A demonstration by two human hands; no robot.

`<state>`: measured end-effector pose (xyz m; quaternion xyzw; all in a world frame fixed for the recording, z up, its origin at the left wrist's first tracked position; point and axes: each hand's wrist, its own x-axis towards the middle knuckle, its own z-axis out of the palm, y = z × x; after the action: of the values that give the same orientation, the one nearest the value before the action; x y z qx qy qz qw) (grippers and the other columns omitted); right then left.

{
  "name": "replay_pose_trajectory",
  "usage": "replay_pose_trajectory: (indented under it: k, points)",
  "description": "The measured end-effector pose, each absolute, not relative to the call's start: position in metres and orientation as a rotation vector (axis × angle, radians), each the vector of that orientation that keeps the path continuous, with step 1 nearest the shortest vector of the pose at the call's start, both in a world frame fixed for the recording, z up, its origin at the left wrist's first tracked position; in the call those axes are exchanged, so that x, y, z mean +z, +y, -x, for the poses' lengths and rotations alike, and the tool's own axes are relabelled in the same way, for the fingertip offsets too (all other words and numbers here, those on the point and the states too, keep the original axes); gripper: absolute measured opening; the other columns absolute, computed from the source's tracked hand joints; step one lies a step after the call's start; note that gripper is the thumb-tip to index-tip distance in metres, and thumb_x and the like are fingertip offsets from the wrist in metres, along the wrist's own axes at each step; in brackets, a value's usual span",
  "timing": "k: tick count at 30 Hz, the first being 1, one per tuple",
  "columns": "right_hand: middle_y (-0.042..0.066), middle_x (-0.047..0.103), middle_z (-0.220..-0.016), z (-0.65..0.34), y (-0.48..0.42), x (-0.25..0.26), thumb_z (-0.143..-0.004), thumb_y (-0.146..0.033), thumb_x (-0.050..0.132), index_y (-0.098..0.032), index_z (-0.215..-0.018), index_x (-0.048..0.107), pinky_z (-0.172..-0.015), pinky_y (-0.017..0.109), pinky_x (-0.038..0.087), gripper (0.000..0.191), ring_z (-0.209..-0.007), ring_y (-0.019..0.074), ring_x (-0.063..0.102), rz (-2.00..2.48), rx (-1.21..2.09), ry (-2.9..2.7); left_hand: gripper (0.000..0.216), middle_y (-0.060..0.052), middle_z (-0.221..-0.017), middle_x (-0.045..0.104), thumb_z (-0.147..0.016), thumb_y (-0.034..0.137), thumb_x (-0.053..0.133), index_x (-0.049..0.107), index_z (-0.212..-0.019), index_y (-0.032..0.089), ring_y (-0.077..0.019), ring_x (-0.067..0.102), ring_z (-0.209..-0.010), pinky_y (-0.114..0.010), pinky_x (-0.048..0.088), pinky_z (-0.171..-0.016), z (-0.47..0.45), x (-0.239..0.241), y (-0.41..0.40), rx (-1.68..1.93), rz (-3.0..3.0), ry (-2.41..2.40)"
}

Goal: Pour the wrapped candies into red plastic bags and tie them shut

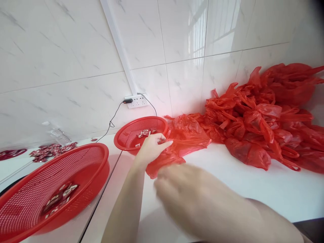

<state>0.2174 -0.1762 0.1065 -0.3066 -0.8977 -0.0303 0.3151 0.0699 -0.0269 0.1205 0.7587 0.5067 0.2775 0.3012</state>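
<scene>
A thin red plastic bag (187,145) stretches across the white tabletop in front of me. My left hand (152,148) pinches its near left edge between thumb and fingers. Close in front of it, my right hand (181,189) is smeared by motion beside the lower part of the bag, and its fingertips are hidden from me. Just behind my left hand stands a small red mesh basket (124,133) with a few wrapped packets (144,133) inside.
A larger red basket (100,158) holding several wrapped packets (60,197) stands at the left. More packets (50,151) lie behind it, near a clear plastic bottle (60,136). Red plastic bags (260,118) are heaped along the tiled wall at right. A power strip (137,101) with cables is on the wall.
</scene>
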Motion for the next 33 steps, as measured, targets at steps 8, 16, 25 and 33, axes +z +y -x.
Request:
replay_pose_trajectory:
  k: [8, 16, 25, 33]
  points:
    - [0.003, 0.057, -0.079, -0.270, -0.071, 0.121, -0.080, 0.002, 0.039, -0.017, -0.085, 0.054, -0.058, 0.027, 0.034, 0.025, -0.064, 0.0140, 0.046, 1.431, -0.044, -2.249, 0.027, 0.003, -0.068, 0.055, -0.077, 0.044, 0.065, 0.055, -0.079, 0.020, -0.0117, 0.050, -0.059, -0.024, 0.039, -0.055, -0.070, 0.128, -0.030, 0.585, -1.882, 1.042]
    - [0.001, 0.071, -0.095, -0.317, -0.054, 0.122, -0.080, -0.004, 0.042, -0.020, -0.088, 0.071, -0.076, 0.027, 0.047, 0.034, -0.086, 0.0154, 0.063, 1.289, 0.255, -2.156, 0.031, 0.000, -0.082, 0.064, -0.063, 0.018, 0.060, 0.063, -0.092, 0.024, -0.0167, 0.057, -0.069, -0.025, 0.039, -0.056, -0.049, 0.129, -0.021, 0.104, -2.202, 1.110]
    - [0.003, 0.069, -0.111, -0.304, -0.085, 0.134, -0.084, -0.010, 0.048, -0.022, -0.100, 0.070, -0.089, 0.031, 0.047, 0.030, -0.102, 0.0186, 0.063, 1.102, 0.211, -2.331, 0.014, -0.003, -0.076, 0.065, -0.062, 0.017, 0.049, 0.061, -0.070, 0.020, -0.0192, 0.059, -0.070, -0.028, 0.044, -0.059, -0.051, 0.124, -0.017, 0.297, -2.121, 1.266]
    - [0.005, 0.061, -0.083, -0.254, -0.071, 0.115, -0.085, -0.003, 0.039, -0.015, -0.082, 0.058, -0.058, 0.025, 0.032, 0.023, -0.071, 0.0139, 0.051, 1.346, 0.076, -2.391, 0.006, 0.000, -0.075, 0.058, -0.067, 0.023, 0.054, 0.054, -0.072, 0.020, -0.0171, 0.054, -0.069, -0.027, 0.040, -0.057, -0.061, 0.122, -0.023, 0.357, -2.213, 1.147]
